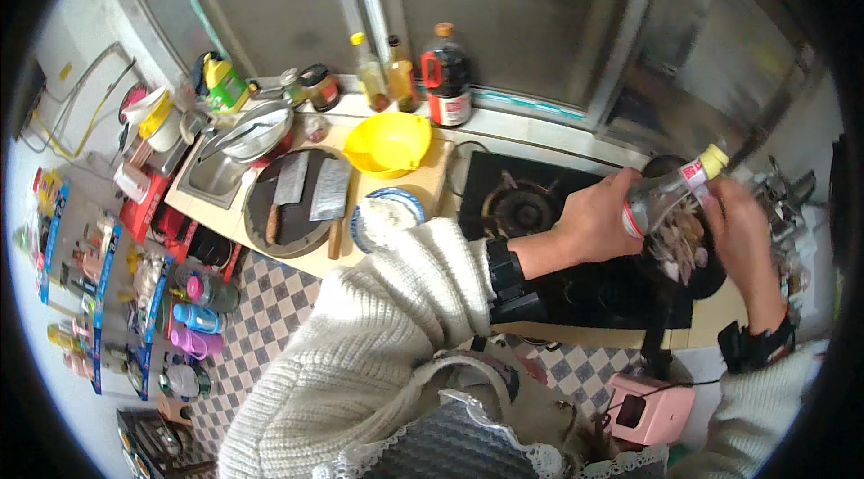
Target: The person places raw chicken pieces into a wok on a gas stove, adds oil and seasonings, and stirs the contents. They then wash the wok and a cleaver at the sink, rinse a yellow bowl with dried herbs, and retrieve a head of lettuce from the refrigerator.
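Note:
My left hand (597, 215) grips the body of a clear bottle (665, 192) with a yellow cap, held tilted over a dark wok (712, 270). My right hand (736, 215) is at the bottle's capped end, blurred; whether its fingers hold the cap cannot be told. Sliced food (678, 242), pale and brown, lies in the wok beneath the bottle. The wok stands on the right part of a black gas stove (493, 175), and the left burner (526, 207) has nothing on it.
Two cleavers (331, 188) lie on a round chopping board (304, 236). Beside it are a yellow plastic basin (388, 145) and a blue-rimmed bowl (405, 199) of white food. A soy sauce jug (447, 87) and other bottles line the windowsill. A sink (209, 178) is at left.

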The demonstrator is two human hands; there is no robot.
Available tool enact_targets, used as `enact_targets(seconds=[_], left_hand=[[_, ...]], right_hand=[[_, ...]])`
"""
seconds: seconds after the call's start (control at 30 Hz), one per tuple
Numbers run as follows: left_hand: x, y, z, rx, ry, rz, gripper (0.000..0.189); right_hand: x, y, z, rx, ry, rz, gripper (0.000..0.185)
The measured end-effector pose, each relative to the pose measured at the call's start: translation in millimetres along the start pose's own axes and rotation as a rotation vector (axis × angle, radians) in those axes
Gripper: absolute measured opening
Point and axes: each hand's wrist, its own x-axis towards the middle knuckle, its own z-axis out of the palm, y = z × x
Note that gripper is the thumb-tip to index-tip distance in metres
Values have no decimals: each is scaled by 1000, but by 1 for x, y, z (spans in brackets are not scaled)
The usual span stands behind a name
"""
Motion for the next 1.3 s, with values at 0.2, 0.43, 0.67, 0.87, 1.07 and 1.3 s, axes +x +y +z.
enact_targets(seconds=[0.2, 0.43, 0.67, 0.87, 1.07, 1.3], left_hand=[[-29, -54, -124, -93, 151, 45, 66], [-80, -113, -199, -144, 38, 157, 67], [-102, -159, -258, -285, 61, -51, 77], [-67, -291, -350, -113, 433, -128, 79], [-24, -435, -401, 213, 610, -204, 73], [18, -533, -398, 185, 692, -345, 71]], right_hand=[[36, -112, 17, 298, -86, 173, 34], [145, -191, 34, 329, 15, -3, 54], [177, -282, 55, 383, 71, -28, 61], [114, -228, 43, 400, 78, 237, 65], [38, -218, 47, 633, 8, 663, 51], [-6, -230, 36, 585, 53, 872, 57]])
